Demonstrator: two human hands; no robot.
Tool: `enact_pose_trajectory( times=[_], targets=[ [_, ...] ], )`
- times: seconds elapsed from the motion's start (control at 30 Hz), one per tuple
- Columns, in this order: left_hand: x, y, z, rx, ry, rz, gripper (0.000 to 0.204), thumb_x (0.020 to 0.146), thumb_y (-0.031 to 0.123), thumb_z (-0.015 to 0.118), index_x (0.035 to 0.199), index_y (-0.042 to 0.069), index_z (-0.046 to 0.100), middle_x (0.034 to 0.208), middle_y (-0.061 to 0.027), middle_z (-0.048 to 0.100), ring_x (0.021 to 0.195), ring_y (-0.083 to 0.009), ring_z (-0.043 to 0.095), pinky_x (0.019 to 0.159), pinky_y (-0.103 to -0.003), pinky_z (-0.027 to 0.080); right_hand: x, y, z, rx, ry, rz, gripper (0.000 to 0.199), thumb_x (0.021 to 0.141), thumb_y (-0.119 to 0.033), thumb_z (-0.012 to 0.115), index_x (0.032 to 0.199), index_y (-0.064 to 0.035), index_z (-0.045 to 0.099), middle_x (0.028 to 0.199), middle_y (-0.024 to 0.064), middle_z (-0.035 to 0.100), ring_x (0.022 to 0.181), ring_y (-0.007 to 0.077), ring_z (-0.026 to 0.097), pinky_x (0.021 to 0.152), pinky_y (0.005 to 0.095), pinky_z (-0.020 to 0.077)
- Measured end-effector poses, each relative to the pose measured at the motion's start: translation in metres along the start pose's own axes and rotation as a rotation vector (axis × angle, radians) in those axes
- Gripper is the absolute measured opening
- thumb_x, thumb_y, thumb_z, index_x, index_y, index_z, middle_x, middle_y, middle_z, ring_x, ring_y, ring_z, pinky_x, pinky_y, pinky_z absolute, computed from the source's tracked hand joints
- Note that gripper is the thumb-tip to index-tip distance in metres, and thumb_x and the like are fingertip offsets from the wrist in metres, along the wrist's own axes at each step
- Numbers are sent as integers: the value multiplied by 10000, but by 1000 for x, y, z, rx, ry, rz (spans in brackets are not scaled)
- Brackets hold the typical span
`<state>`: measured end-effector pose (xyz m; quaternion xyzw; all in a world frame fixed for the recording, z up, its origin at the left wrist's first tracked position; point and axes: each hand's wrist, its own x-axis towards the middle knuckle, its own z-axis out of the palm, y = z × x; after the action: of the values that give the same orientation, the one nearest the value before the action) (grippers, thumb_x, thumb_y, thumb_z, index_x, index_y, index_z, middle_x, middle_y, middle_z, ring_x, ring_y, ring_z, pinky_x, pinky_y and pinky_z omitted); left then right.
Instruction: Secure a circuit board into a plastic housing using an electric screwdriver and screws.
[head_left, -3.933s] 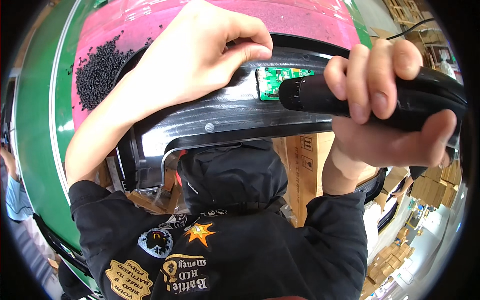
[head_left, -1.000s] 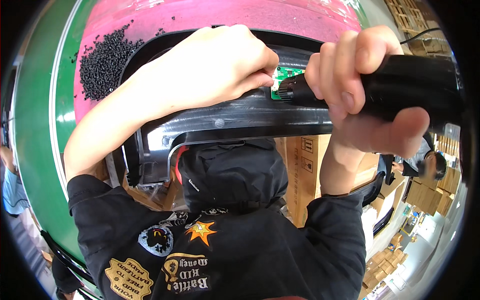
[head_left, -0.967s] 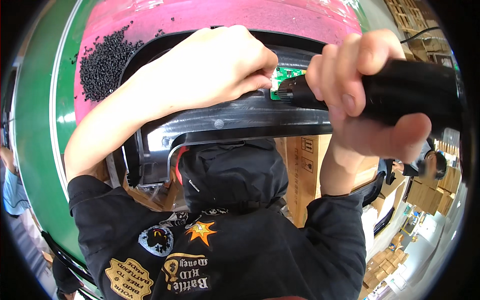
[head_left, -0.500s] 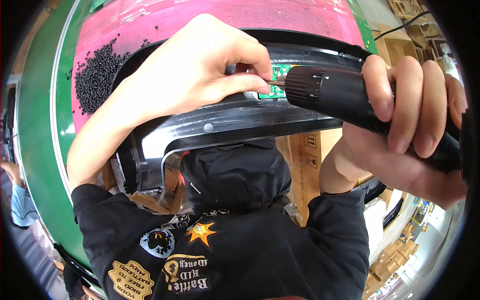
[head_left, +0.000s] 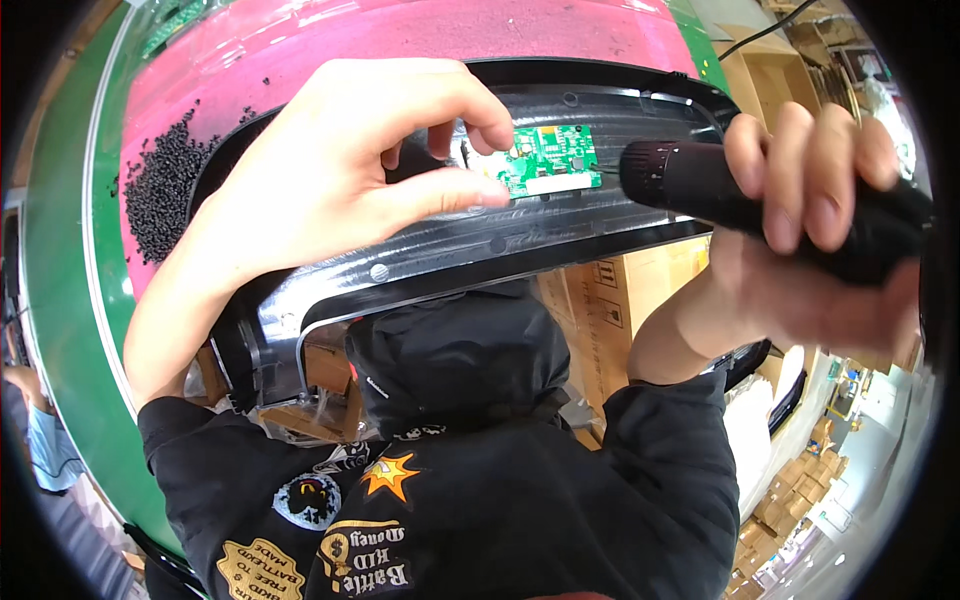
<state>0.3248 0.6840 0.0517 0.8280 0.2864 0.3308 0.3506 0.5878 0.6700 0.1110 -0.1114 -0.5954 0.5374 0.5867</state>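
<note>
My right hand (head_left: 800,230) grips a black electric screwdriver (head_left: 760,195) lying level, its nose just right of a small green circuit board (head_left: 548,160). The board sits in a recess of a long black plastic panel (head_left: 450,255). My left hand (head_left: 340,170) hovers over the panel's left part, thumb and forefinger pinched together beside the board's left edge; whether something tiny is between them I cannot tell.
A heap of small black screws (head_left: 165,190) lies on the pink mat (head_left: 300,50) at the left. The mat rests on a green conveyor belt (head_left: 60,250). Cardboard boxes (head_left: 620,300) stand below the panel's front edge.
The screwdriver has drawn back to the right, off the circuit board, which now shows in full. My left hand's fingers have lifted from the board and pinched together beside it.
</note>
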Motion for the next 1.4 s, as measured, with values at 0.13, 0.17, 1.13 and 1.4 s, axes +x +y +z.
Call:
enact_pose_trajectory(
  times=[0.13, 0.17, 1.13, 1.4],
  targets=[
    [8, 27, -2, 219, 107, 203, 279, 733, -76, 682, 996, 17, 666, 868, -88, 671, 708, -197, 638, 587, -272, 477, -7, -9, -12, -154, 108, 60, 529, 836, -542, 628, 1063, -67, 579, 750, -22, 512, 622, 103, 427, 679, 293, 340],
    [8, 31, -7, 374, 161, 331, 335, 699, -119, 633, 1008, 10, 657, 838, -106, 660, 692, -226, 636, 586, -288, 489, -6, -5, -15, -150, 105, 69, 529, 836, -542, 628, 1063, -67, 579, 750, -22, 512, 622, 103, 427, 679, 293, 340],
    [-79, 122, -19, 432, 82, -34, 311, 770, -54, 470, 1076, -17, 518, 839, -186, 608, 664, -249, 571, 616, -380, 500, 19, 21, -28, -88, 8, 270, 463, 885, -495, 595, 1013, -51, 554, 715, -35, 495, 595, 74, 416, 655, 269, 345],
    [-79, 145, -24, 481, 93, -220, 282, 818, -25, 445, 1097, -22, 488, 848, -197, 597, 667, -238, 557, 636, -392, 500, 19, 21, -27, -123, -44, 222, 481, 881, -505, 606, 1020, -45, 581, 710, -32, 510, 568, 65, 416, 640, 264, 350]
  ],
)
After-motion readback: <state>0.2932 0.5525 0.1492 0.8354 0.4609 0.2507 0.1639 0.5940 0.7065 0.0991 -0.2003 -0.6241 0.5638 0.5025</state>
